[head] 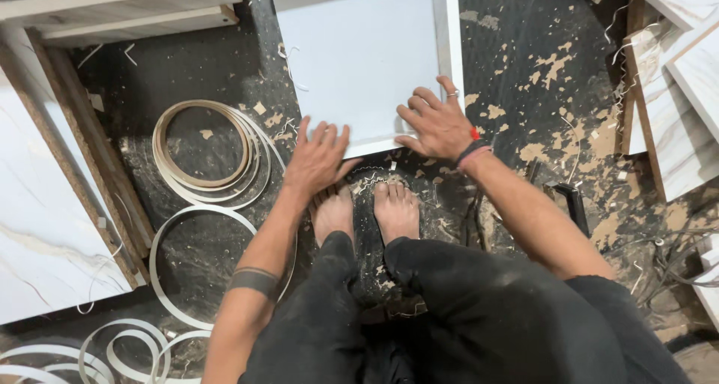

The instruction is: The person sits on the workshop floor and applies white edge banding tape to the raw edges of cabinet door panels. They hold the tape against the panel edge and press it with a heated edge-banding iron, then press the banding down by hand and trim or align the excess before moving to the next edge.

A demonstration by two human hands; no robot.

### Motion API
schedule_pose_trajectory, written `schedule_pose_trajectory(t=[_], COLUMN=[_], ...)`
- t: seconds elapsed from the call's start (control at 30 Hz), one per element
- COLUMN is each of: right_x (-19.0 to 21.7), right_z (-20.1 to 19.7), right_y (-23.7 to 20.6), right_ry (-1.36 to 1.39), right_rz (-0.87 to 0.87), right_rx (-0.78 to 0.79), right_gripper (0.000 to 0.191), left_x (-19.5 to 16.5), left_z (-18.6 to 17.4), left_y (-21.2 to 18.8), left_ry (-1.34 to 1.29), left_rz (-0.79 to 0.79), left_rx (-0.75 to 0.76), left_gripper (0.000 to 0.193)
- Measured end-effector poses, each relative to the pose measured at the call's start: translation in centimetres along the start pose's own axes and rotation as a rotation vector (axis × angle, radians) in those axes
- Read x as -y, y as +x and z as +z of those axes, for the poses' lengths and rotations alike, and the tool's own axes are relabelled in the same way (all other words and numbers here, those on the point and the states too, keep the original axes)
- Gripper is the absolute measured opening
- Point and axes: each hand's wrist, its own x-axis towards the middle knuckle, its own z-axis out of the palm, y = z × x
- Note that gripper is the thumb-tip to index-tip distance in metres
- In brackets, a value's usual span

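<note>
Head view, looking down on a squatting person. The left hand (318, 158) lies flat, fingers spread, on the near edge of a white panel (359, 62) resting on the floor (524, 69); the right hand (438, 126) presses its near right corner, fingers splayed, nothing pinched in either grip. The panel's right edge appears to carry a pale strip; coils of edge banding (206, 156) lie loose to the left, so banding seems only partly done. The panel's far end is cut off, and its near edge is hidden beneath the hands.

No packages, labels, signs or screens — none.
</note>
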Motion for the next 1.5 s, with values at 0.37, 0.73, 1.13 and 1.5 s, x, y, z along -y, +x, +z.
schedule_pose_trajectory(t=[0.37, 0.73, 1.13, 1.5], right_x=[-0.6, -0.6, 12.3, 2.2], right_z=[-0.7, -1.4, 3.6, -1.1], right_y=[-1.5, -1.6, 6.1, -3.7], right_ry=[0.015, 0.008, 0.137, 0.137], right_rz=[-0.008, -0.027, -0.074, 0.279], right_rx=[0.059, 0.015, 0.073, -0.024], right_gripper=[0.048, 0.041, 0.085, 0.072], left_x=[-4.4, 0.4, 0.4, 0.6], left_z=[2.3, 0.2, -0.8, -1.3], left_y=[3.3, -1.6, -3.2, -3.8], left_ry=[0.018, 0.061, 0.126, 0.058], left_rz=[0.039, -0.010, -0.164, -0.148], left_rx=[-0.055, -0.044, 0.110, -0.005], left_gripper=[0.066, 0.061, 0.057, 0.072])
